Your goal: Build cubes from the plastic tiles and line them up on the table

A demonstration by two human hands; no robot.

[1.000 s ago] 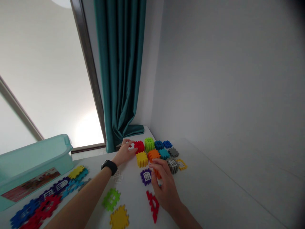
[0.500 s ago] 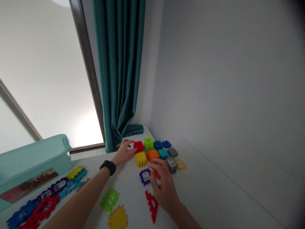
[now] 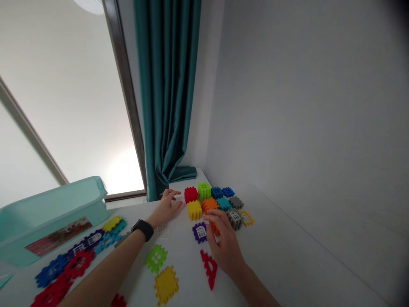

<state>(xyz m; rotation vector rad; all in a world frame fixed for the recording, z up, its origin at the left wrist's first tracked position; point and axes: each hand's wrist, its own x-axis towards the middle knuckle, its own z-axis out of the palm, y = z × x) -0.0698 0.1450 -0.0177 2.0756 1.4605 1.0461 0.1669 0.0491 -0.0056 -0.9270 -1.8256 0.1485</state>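
Note:
My left hand, a dark watch on its wrist, has its fingers apart and empty, just left of a red stack. Right of that stack is a light green stack, with a yellow stack in front. My right hand is spread beside an orange piece partly hidden by its fingers; whether it touches the piece is unclear. Close to its fingertips are a purple piece with a white window and an orange stack. A red triangular piece lies below.
A teal bin stands at the left, with blue, red and purple pieces before it. Green and yellow flat pieces lie between my forearms. Blue, teal and grey stacks sit near the wall.
My left hand has come away from the red stack, which now stands clear of its fingers. The whole view has shifted slightly. My right hand stays near the orange piece.

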